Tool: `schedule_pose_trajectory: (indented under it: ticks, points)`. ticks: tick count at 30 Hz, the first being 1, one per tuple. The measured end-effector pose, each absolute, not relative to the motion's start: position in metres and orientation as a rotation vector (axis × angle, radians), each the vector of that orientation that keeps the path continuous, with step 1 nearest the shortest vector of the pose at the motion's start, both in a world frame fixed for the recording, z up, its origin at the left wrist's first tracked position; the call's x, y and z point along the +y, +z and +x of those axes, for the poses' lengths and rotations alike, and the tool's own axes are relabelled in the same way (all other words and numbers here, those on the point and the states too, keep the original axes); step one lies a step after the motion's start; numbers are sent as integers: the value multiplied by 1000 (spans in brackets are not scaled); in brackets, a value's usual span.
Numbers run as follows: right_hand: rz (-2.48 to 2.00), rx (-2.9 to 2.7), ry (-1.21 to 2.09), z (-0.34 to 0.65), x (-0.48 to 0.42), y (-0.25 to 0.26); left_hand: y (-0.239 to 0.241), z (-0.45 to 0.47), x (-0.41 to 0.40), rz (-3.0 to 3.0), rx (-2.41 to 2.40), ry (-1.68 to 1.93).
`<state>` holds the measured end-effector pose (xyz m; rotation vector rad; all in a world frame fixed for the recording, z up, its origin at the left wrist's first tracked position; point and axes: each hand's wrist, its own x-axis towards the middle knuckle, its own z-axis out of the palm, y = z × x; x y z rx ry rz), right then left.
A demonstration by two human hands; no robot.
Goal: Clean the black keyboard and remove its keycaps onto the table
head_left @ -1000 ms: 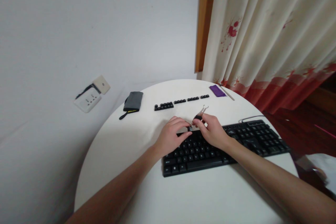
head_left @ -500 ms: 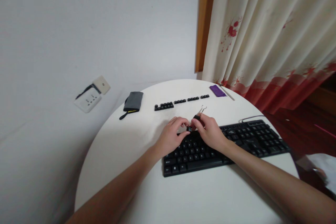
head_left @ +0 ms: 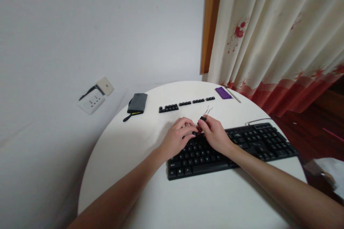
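Note:
My left hand is closed, with a small black keycap pinched between thumb and fingers. Beside it, my right hand grips a keycap puller, whose black handle lies between thumb and fingers and whose two wire prongs point up and away. Both hands are over the upper left part of a black keyboard, hiding some of its keys. Beyond the hands, several loose black keycaps lie in short rows on the white table.
A grey pouch with a black strap lies at the table's back left. A purple cloth and a thin pale stick are at the back right. The keyboard's cable curls behind it. Wall and curtain border the table.
My left fingers have turned the keycap, and its lighter underside no longer shows. My right hand keeps the puller almost still. The view has shifted slightly.

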<state>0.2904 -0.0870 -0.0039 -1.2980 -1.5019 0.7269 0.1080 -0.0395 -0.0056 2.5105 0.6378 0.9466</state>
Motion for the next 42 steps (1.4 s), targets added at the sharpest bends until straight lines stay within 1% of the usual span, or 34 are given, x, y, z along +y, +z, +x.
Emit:
schedule_pose_trajectory:
  ticks: [6, 9, 11, 15, 19, 22, 29, 34, 37, 42]
  points:
    - [-1241, -1341, 918, 290, -82, -5, -2, 109, -42, 2545, 532, 992]
    - [-1259, -1298, 956, 292, -80, -4, 0, 109, -41, 2534, 497, 1031]
    - [-1290, -1345, 871, 294, -79, -4, 0, 109, -40, 2499, 524, 1091]
    - [-1278, -1510, 562, 298, -79, -2, -2, 108, -37, 2417, 671, 1184]
    - [-1147, -1585, 624, 300, -81, 1, -3, 107, -36, 2357, 777, 1207]
    - [-1149, -1679, 609, 299, -84, 3, -3, 107, -35, 2340, 787, 1227]
    - [-1144, -1819, 677, 299, -86, 3, -1, 107, -34, 2306, 704, 1290]
    - [-1146, -1822, 698, 301, -85, 4, -1, 106, -33, 2297, 633, 1253]
    - [-1208, -1785, 665, 303, -83, 2, -5, 102, -29, 2248, 703, 1188]
    - [-1465, -1708, 522, 314, -74, -6, -23, 92, -6, 2023, 962, 1117]
